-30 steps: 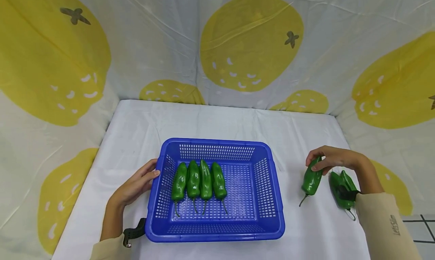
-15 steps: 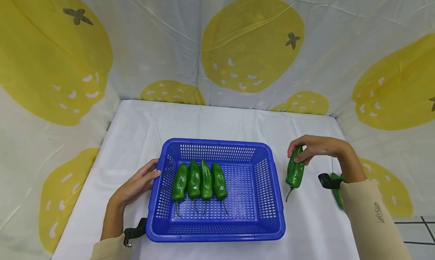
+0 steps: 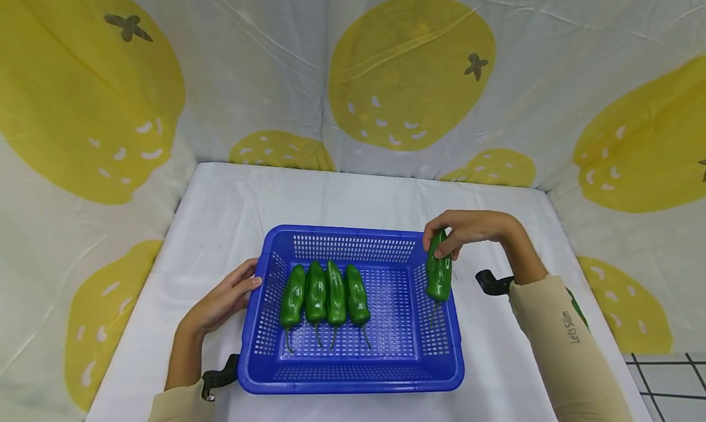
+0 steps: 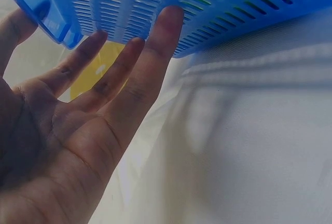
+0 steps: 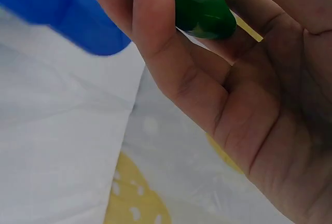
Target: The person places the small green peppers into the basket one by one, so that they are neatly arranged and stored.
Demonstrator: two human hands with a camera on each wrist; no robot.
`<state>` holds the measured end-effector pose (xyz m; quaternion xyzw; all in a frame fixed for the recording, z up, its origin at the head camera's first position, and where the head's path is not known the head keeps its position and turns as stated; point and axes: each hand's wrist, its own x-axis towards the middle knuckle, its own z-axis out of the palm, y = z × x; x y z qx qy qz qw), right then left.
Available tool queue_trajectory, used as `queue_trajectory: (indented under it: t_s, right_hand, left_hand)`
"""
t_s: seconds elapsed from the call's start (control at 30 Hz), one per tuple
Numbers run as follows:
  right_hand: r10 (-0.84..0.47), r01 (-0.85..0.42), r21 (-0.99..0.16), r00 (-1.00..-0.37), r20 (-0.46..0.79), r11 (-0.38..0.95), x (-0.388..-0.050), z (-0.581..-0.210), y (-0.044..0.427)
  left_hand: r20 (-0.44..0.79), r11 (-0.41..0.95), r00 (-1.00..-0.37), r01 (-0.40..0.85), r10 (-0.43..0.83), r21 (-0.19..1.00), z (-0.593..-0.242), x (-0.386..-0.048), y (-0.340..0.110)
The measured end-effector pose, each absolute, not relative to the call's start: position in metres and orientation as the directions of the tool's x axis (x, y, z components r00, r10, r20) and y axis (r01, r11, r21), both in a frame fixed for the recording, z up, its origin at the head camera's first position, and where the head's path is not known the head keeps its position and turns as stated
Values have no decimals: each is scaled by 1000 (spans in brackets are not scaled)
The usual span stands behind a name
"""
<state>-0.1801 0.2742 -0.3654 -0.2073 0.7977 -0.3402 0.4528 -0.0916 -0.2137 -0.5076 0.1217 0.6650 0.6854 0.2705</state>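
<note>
Several glossy green peppers (image 3: 314, 292) lie side by side in the left half of a blue plastic basket (image 3: 353, 386), stems toward the near side. At the basket's left side my left hand (image 3: 216, 304) holds the rim, thumb over it; in the left wrist view its fingertips touch the slotted outer wall (image 4: 119, 6). My right hand (image 3: 469, 227) pinches another green pepper (image 3: 439, 278) near its tip. This pepper hangs over the basket's right wall, stem down. In the right wrist view the fingers curl round the pepper (image 5: 207, 11), partly hiding it.
A sliver of green pepper (image 3: 576, 307) shows beyond the right sleeve (image 3: 562, 342), which hides the rest. White cloth (image 3: 331, 195) covers the table. A lemon-print curtain (image 3: 265, 73) stands at the back and both sides.
My right hand has carried its pepper leftward from the table to over the basket's right wall. The right sleeve has come in front of the peppers at the right. My left hand stays put.
</note>
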Motion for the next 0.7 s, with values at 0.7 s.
queue_trajectory:
  t_s: [0.7]
  right_hand:
    - [-728,-100,-747,-342,-595,657,-179,-432,174]
  left_hand:
    - [-203,42,-825,-213,527,976,-506,-90,-214]
